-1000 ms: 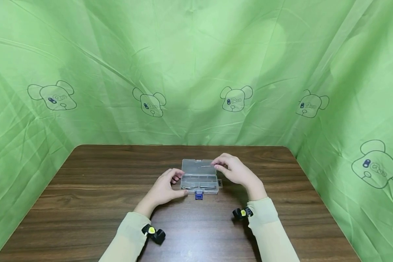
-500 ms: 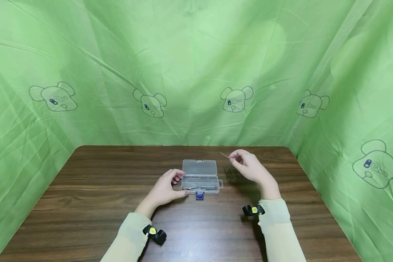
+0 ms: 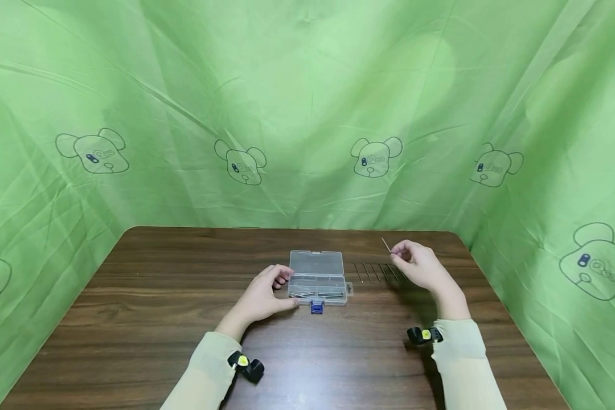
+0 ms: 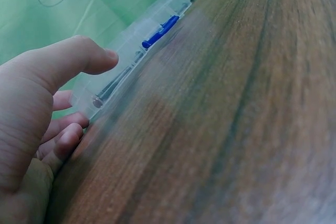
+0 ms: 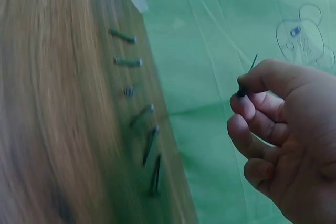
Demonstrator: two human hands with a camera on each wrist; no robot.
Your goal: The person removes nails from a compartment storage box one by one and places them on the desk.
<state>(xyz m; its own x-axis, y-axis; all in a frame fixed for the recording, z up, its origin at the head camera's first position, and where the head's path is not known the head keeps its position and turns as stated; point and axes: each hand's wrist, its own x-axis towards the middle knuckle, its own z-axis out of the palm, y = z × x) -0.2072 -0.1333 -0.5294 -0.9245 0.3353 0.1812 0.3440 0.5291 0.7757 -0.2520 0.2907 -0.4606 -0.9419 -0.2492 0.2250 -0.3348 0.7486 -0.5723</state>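
A clear plastic storage box [image 3: 316, 287] with a blue latch [image 3: 316, 307] stands on the table, its lid [image 3: 315, 262] tipped back. Inside its front compartment lie several long nails [image 4: 113, 85]. My left hand [image 3: 263, 297] holds the box's left end, thumb at the front corner and fingers towards the back. To the right of the box, my right hand [image 3: 420, 266] pinches one thin nail [image 3: 386, 245] between thumb and forefinger, its point tilted up and away. Just beneath that hand, several more nails [image 3: 372, 273] lie side by side in a row.
The brown wooden table [image 3: 159, 319] ends at a green cloth backdrop [image 3: 287, 193] printed with bear heads. A hanging tab [image 3: 349, 288] juts from the box's right side. Black wrist cameras [image 3: 424, 335] sit on both sleeves.
My right hand has carried the nail from over the open lid rightwards, past the row of nails. That row has come into view. My left hand stays at the box.
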